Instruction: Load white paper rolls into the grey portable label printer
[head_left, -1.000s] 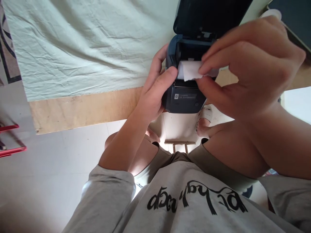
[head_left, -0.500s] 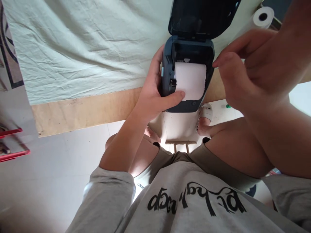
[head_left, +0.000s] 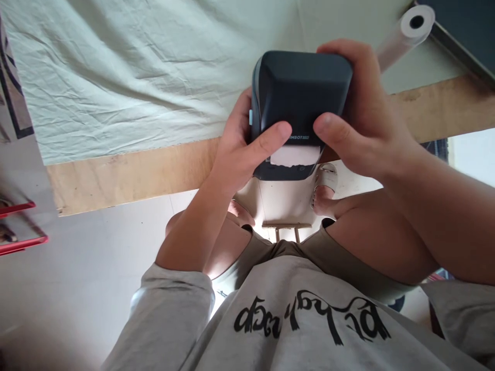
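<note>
A dark label printer [head_left: 303,87] is held between my two hands above the table's near edge, its lid down over the body. From the slot below the lid sticks a short strip of white paper [head_left: 296,155] with a ragged end. My left hand [head_left: 245,136] wraps the printer's left side, thumb on the lid near the printed lettering. On the right side, my right hand [head_left: 361,108] grips it with the thumb pressed on the lid and fingers round the far corner. The fingers beneath the printer are hidden.
A pale green cloth [head_left: 135,77] with creases covers the table, whose bare wooden edge [head_left: 127,178] faces me. A white paper roll [head_left: 408,33] stands at the upper right beside a dark flat object [head_left: 469,31]. Red bars [head_left: 23,245] show at far left.
The printer's lid, raised before, is now down, covering the compartment and most of the paper. My right hand has moved left and now holds the printer; my left thumb rests on the lid.
</note>
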`<state>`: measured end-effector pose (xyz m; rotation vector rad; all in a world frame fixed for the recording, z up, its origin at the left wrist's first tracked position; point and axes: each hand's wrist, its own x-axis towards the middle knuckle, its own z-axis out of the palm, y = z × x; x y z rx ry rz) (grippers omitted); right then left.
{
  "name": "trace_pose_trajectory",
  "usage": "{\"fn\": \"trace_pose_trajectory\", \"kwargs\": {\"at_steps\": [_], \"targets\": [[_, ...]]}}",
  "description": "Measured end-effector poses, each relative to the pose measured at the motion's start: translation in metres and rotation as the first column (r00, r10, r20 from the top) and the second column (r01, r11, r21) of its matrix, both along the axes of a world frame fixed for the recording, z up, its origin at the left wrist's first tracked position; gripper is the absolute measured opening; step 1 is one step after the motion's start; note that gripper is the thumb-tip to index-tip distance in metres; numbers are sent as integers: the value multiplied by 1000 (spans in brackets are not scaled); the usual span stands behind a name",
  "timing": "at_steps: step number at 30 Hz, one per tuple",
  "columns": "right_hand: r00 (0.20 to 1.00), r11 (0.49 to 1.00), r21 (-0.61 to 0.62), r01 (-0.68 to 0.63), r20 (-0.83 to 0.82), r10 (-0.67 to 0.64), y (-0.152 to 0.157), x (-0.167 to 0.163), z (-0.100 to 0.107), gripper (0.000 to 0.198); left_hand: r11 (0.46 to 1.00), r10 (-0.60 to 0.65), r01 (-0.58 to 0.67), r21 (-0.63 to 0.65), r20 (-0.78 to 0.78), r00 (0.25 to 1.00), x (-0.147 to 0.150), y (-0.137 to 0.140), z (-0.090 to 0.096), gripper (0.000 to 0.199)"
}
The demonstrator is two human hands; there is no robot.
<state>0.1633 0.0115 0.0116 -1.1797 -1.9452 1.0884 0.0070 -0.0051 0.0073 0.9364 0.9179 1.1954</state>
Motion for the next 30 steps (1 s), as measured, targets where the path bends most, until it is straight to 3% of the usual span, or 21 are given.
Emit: {"fn": "trace_pose_trajectory", "kwargs": {"at_steps": [5,9,13,17,21,24,27,30], "targets": [[997,999,51,-21,69,17,5,2,-7,65,996,31,-30,-86,12,999,3,-2,6,14],[998,998,58,-11,55,8,4,0,-9,71,999,33,-33,-30,27,999,3,-1,3,19],[999,997,66,-42,-16,43,5,0,-13,72,996,-75,65,65,158,985,0,3,-2,23],[998,997,79,-20,62,15,5,1,-12,67,993,-102,112,-31,219,970,0,6,-5,33],[996,996,93,-12,88,4,4,3,-11,66,991,-93,109,-83,179,979,3,5,-2,41],[998,994,99,-49,51,44,5,3,-10,68,999,-21,25,-32,106,994,2,4,1,31],[996,992,119,-35,85,25,6,3,-7,67,994,-97,99,-47,35,995,-5,3,4,10],[992,990,144,0,127,-19,7,1,-5,67,992,-110,112,-49,30,993,-9,3,3,8]]}}
